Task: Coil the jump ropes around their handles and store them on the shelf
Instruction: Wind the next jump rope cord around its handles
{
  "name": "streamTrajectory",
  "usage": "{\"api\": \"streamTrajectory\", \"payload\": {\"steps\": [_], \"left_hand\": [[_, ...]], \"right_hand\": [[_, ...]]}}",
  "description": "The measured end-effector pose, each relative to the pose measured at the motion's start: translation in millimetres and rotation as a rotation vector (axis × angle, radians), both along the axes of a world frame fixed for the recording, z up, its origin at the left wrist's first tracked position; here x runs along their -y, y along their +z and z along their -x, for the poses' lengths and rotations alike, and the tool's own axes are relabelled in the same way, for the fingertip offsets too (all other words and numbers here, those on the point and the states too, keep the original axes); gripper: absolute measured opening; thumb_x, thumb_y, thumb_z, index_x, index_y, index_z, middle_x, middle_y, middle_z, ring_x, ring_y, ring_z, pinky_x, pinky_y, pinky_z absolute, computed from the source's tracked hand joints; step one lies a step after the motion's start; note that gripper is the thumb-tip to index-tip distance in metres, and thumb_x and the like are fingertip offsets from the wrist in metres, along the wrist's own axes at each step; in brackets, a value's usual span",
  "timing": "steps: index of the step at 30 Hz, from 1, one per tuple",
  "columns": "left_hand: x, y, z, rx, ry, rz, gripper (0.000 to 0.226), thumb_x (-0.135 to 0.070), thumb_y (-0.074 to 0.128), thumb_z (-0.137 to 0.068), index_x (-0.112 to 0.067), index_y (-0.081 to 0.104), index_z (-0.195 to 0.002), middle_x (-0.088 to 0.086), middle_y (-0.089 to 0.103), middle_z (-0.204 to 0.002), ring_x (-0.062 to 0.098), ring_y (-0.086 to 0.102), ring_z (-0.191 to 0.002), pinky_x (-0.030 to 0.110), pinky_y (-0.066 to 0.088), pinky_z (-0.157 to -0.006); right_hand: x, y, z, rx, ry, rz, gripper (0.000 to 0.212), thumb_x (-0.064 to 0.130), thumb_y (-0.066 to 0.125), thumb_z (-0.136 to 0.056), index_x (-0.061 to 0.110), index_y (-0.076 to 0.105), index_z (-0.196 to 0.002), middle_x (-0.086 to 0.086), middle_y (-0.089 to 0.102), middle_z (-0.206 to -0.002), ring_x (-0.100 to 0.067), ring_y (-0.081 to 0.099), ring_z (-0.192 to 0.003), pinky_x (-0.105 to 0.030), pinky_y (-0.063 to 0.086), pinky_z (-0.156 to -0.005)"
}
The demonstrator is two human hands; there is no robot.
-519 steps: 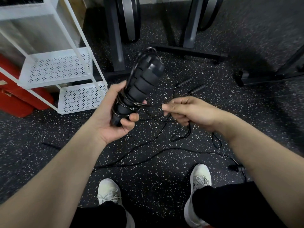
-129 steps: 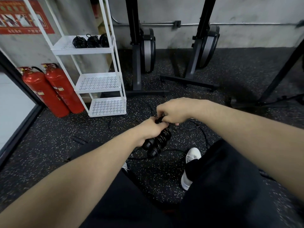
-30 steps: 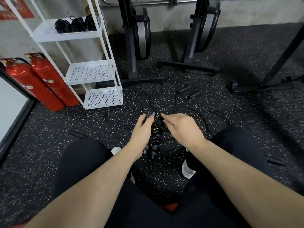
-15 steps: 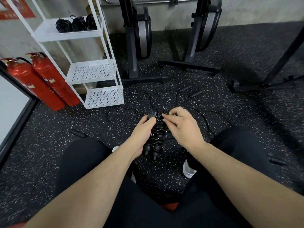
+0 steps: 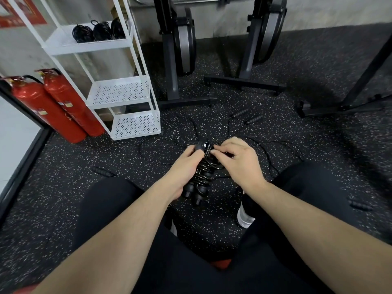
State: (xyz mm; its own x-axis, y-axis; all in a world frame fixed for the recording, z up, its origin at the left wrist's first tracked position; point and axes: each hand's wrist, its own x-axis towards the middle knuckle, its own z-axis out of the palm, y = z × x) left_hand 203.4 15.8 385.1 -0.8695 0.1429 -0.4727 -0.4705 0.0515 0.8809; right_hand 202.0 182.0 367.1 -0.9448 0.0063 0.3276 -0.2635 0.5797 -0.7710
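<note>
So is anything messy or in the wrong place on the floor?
Yes. Loose black rope sprawls in tangled loops over the floor, with stray handles lying apart, while three coiled ropes sit neatly on the shelf. The left hand grips a half-wound bundle; the right hand pinches its rope.

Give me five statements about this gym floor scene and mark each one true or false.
1. The left hand grips the handles wrapped with rope. True.
2. The top tier of the white shelf holds no ropes. False: three coiled bundles sit there.
3. Two red fire extinguishers stand left of the shelf. True.
4. The right hand rests flat on the floor. False: it pinches rope at the top of the handles.
5. All ropes are picked up. False: loose handles and rope lie on the floor.
</note>
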Motion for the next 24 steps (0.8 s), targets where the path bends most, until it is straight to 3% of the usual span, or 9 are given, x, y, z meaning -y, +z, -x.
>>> {"api": "streamTrajectory", "payload": {"steps": [3,5,8,11,13,16,18,21,24], "left_hand": [[-4,-1,-1,0.005,0.054,-0.004,0.022,-0.035,0.053,-0.103,-0.027,0.065,-0.119,0.001,0.071,-0.095,0.013,0.069,-0.074,0.03,0.056,-0.062],[-4,-3,-2,-0.005,0.048,0.042,0.021,-0.036,0.053,-0.103,-0.027,0.065,-0.118,0.001,0.071,-0.097,0.011,0.068,-0.073,0.026,0.053,-0.058],[-7,-5,-4,-0.033,0.003,0.116,0.018,-0.044,0.052,-0.102,-0.036,0.062,-0.115,0.0,0.073,-0.105,0.015,0.07,-0.086,0.032,0.056,-0.07],[-10,-7,-3,-0.062,-0.022,0.172,0.016,-0.05,0.052,-0.1,-0.043,0.06,-0.112,-0.003,0.073,-0.108,0.018,0.07,-0.098,0.04,0.057,-0.087],[-11,-7,-2,-0.076,-0.026,0.185,0.015,-0.05,0.052,-0.1,-0.046,0.06,-0.112,-0.003,0.073,-0.107,0.018,0.07,-0.099,0.039,0.056,-0.087],[-14,-5,-1,-0.083,-0.029,0.202,0.021,-0.046,0.049,-0.103,-0.04,0.058,-0.122,-0.003,0.071,-0.107,0.015,0.069,-0.095,0.033,0.053,-0.075],[-15,-4,-1,-0.091,-0.037,0.232,0.023,-0.045,0.047,-0.104,-0.038,0.055,-0.125,-0.003,0.07,-0.107,0.014,0.067,-0.094,0.031,0.05,-0.072],[-14,-6,2,-0.127,-0.049,0.286,0.021,-0.045,0.047,-0.104,-0.041,0.055,-0.123,-0.007,0.069,-0.106,0.013,0.066,-0.096,0.03,0.048,-0.074],[-12,-5,5,-0.163,-0.079,0.35,0.019,-0.045,0.048,-0.104,-0.042,0.051,-0.124,-0.011,0.067,-0.105,0.008,0.063,-0.096,0.027,0.044,-0.072]], "right_hand": [[2,-1,0,0.037,0.036,-0.055,0.02,0.018,0.071,-0.094,0.012,0.078,-0.112,0.013,0.062,-0.1,-0.001,0.057,-0.095,-0.011,0.043,-0.09],[4,-1,0,0.097,0.049,-0.105,0.022,0.018,0.069,-0.096,0.011,0.076,-0.116,0.009,0.064,-0.104,-0.001,0.057,-0.096,-0.015,0.045,-0.094],[0,0,1,0.167,-0.017,-0.084,0.017,0.021,0.073,-0.092,0.014,0.08,-0.105,0.006,0.071,-0.104,-0.007,0.064,-0.096,-0.023,0.049,-0.094],[-4,2,2,0.224,-0.085,0.046,0.003,0.021,0.077,-0.088,0.019,0.079,-0.089,0.012,0.07,-0.095,-0.004,0.064,-0.091,-0.019,0.048,-0.088],[-4,1,2,0.263,-0.112,0.137,0.01,0.02,0.078,-0.087,0.026,0.075,-0.079,0.015,0.067,-0.091,-0.001,0.062,-0.088,-0.019,0.048,-0.084],[-2,-4,5,0.269,-0.103,0.131,0.003,0.019,0.076,-0.09,0.018,0.079,-0.09,0.015,0.064,-0.093,0.002,0.059,-0.087,-0.015,0.045,-0.085],[0,-8,5,0.261,-0.093,0.104,0.009,0.018,0.073,-0.092,0.015,0.08,-0.098,0.016,0.061,-0.093,0.006,0.057,-0.086,-0.006,0.041,-0.082],[2,-8,4,0.306,-0.146,0.225,0.009,0.021,0.075,-0.09,0.021,0.079,-0.098,0.017,0.066,-0.091,0.003,0.061,-0.086,-0.01,0.046,-0.083],[-1,-4,6,0.355,-0.159,0.361,0.022,0.026,0.078,-0.088,0.035,0.071,-0.106,0.012,0.071,-0.085,0.001,0.062,-0.074,-0.008,0.044,-0.066]]}}
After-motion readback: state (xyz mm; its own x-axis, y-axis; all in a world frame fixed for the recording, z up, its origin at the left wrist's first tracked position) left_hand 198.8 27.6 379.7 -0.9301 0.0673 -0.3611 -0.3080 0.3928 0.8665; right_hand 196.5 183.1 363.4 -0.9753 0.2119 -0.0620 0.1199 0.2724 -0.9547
